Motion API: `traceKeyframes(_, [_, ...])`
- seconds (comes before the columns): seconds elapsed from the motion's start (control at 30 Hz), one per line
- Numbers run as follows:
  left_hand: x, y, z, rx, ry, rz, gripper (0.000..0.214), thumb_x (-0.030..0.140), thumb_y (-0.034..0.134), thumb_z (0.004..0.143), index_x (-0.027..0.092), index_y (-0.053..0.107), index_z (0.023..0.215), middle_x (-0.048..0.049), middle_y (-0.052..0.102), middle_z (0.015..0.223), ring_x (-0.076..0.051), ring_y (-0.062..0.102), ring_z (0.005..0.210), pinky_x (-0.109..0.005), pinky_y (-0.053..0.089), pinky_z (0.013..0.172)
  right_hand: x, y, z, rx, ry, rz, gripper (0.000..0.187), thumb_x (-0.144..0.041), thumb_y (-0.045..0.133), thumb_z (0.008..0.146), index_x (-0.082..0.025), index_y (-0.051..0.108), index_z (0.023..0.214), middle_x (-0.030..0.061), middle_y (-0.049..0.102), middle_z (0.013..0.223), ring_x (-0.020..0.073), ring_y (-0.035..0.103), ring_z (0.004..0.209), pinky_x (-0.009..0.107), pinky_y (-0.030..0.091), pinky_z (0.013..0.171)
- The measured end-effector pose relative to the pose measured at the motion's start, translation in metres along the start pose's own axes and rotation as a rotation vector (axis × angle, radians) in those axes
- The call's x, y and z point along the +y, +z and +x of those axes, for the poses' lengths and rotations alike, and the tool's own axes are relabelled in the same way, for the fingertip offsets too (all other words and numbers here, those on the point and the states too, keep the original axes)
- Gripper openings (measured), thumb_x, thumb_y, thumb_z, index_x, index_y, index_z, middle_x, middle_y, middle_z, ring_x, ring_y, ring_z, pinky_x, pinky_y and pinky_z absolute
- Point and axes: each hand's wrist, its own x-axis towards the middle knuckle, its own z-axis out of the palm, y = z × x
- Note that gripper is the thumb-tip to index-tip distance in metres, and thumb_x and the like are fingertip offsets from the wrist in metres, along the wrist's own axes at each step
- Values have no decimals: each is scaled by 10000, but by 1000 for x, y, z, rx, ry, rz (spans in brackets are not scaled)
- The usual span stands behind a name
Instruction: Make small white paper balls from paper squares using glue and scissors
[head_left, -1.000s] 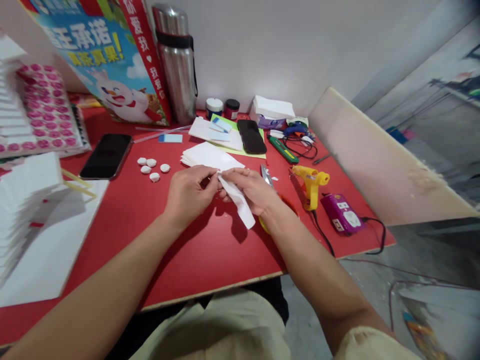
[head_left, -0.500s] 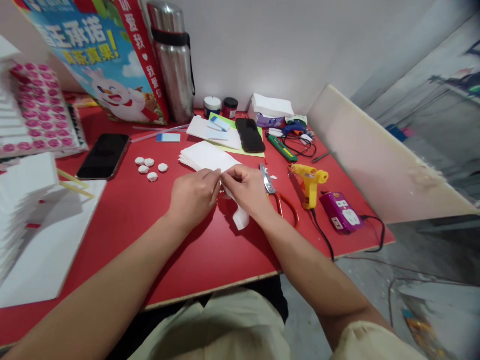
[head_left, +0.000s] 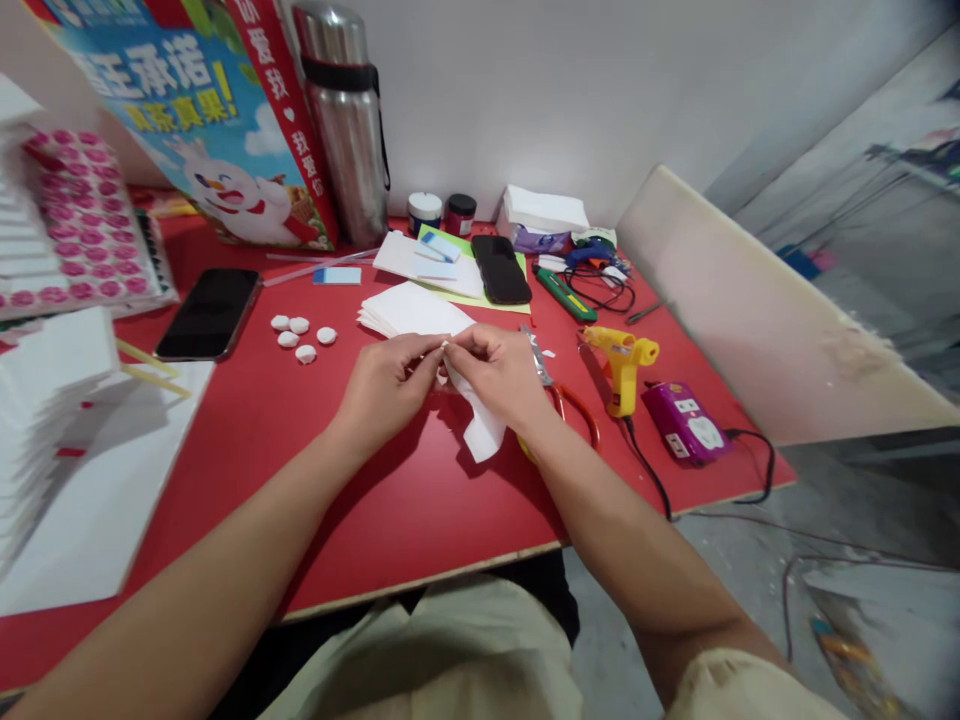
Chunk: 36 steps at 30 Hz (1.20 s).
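1. Pinching, middle of the frame: left hand (head_left: 386,385) and right hand (head_left: 506,375) meet fingertip to fingertip, both closed on the upper end of a white paper strip (head_left: 484,430). Loose end hangs below the right hand, over the red tabletop (head_left: 375,530). Exact fold between the fingertips: too small to tell.
2. Change: half a second ago the left thumb was tucked away; now it shows below the forefinger. A second ago the strip's tail reached farther toward lower right, right fingers fanned behind it; now the right hand is turned over, covering more of it. Meaning, my judgement: grip being reset, paper still being worked at that end, not finished with.
3. Right of centre, just beside the right hand: scissors (head_left: 577,410), orange-red handle, not held. Blades now partly behind the hand; half a second ago they showed clearer.
4. Right side: purple socket box (head_left: 684,425), then yellow glue gun (head_left: 622,360) next to it. Same spots.
5. Left of centre: five small white pieces (head_left: 305,354), loose group, unmoved, neither hand on them.
6. Just beyond the hands: white paper stack (head_left: 416,308), fanned, unchanged.
7. Back: black phone (head_left: 210,312) at left, two jars (head_left: 425,212) upper middle, steel flask (head_left: 346,140) upper left.
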Motion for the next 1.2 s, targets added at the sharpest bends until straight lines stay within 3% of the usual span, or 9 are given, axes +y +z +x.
traceKeyframes(0.2, [1, -4, 2, -10, 92, 87, 247, 197, 541, 963, 185, 788, 973, -61, 730, 830, -195, 669, 785, -321, 499, 740, -8, -3, -3, -24, 32, -20, 191, -343, 714, 869, -192, 689, 754, 29, 701, 692, 159, 663, 625, 256, 502, 559])
traceKeyframes(0.3, [4, -4, 2, 30, 100, 106, 235, 205, 543, 968, 185, 776, 954, -63, 734, 842, -195, 667, 791, -325, 504, 759, -12, -8, 1, -112, 212, 268, 281, -435, 739, 872, -179, 672, 779, 37, 701, 679, 164, 654, 566, 284, 542, 545])
traceKeyframes(0.4, [5, -6, 3, 75, 43, 31, 210, 224, 566, 962, 179, 771, 949, -57, 744, 856, -188, 671, 792, -317, 518, 749, -12, -13, 8, -283, 453, 578, 393, -537, 591, 974, -166, 640, 852, 87, 726, 738, 200, 679, 595, 371, 612, 600])
traceKeyframes(0.53, [4, -7, 4, 74, 0, -49, 186, 217, 598, 941, 169, 778, 941, -50, 750, 853, -176, 673, 778, -302, 526, 735, -10, -14, 12, -452, 620, 767, 362, -405, 398, 1074, -149, 618, 943, 83, 717, 765, 160, 621, 567, 349, 615, 601])
traceKeyframes(0.63, [5, -6, 4, 55, -40, -129, 173, 210, 619, 927, 160, 785, 933, -38, 746, 800, -162, 673, 744, -284, 528, 726, -10, -12, 10, -477, 596, 841, 301, -334, 434, 1075, -145, 625, 940, 27, 658, 723, 83, 478, 493, 221, 521, 518])
traceKeyframes(0.73, [8, -6, 4, 57, -106, -189, 159, 210, 645, 906, 143, 787, 926, -40, 757, 809, -149, 671, 719, -262, 525, 704, -12, -12, 7, -478, 563, 868, 252, -318, 526, 1046, -128, 635, 921, -1, 599, 696, 45, 395, 485, 165, 426, 484])
traceKeyframes(1.0, [11, -6, 5, 89, -228, -212, 190, 228, 671, 857, 99, 786, 935, -36, 738, 719, -112, 584, 557, -231, 452, 548, -13, -9, 3, -348, 405, 677, 252, -314, 830, 817, -116, 686, 879, -20, 589, 689, 24, 347, 496, 170, 375, 471])
traceKeyframes(1.1, [9, -6, 4, 111, -236, -197, 202, 241, 679, 848, 93, 790, 930, -36, 727, 690, -114, 573, 545, -232, 436, 533, -12, -5, 2, -257, 361, 568, 293, -359, 855, 762, -135, 665, 775, -20, 604, 645, 25, 327, 459, 191, 339, 447])
traceKeyframes(1.2, [9, -4, 3, 124, -230, -195, 194, 240, 673, 856, 105, 792, 928, -36, 734, 706, -123, 594, 568, -240, 448, 553, -10, -1, 1, -152, 266, 413, 298, -403, 796, 793, -157, 653, 707, -33, 578, 574, 42, 320, 425, 218, 280, 430])
